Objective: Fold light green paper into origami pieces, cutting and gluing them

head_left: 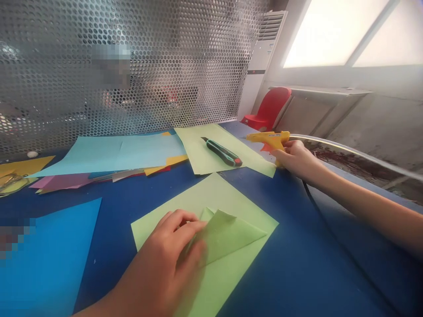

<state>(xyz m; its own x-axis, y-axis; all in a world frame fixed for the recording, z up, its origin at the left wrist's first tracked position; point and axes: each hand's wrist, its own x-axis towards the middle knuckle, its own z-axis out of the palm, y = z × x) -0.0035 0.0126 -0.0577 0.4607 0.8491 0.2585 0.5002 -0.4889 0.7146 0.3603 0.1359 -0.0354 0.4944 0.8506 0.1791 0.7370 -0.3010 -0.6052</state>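
Beneath left fingers (198, 229), folded paper (231, 235)

Glare is flooding from the window (330, 33).
The metal mesh (148, 66) is glinting; the left hand (165, 255) is blurring.

And on the worktop (122, 207), the folded paper (231, 235) lies on the near sheet (257, 220); behind them, the box cutter (223, 152) rests on the far sheet (194, 154). Left of that, a paper stack (109, 152)!
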